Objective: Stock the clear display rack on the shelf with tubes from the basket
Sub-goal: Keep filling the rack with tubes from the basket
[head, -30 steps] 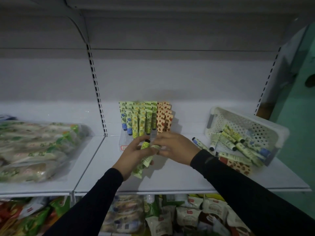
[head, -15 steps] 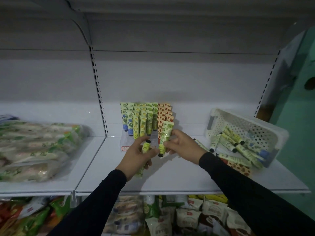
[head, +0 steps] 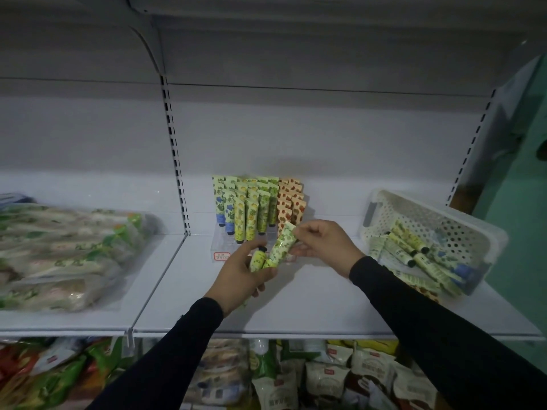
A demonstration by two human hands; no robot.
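The clear display rack stands at the back of the white shelf, filled with rows of upright blue, green and orange tubes. In front of it my right hand pinches a pale green tube by its crimped end, tilted, cap end down by my left hand. My left hand grips a yellow-green tube with a black cap, and more tube ends show below its fingers. The white perforated basket sits tilted at the right with several tubes inside.
Bagged green produce in clear plastic fills the left shelf section. A slotted upright divides the two sections. Packaged snacks crowd the shelf below. A green wall lies to the right.
My right hand has drawn a green tube out of the bunch in my left hand and lifted it toward the rack. My left hand has stayed in place.
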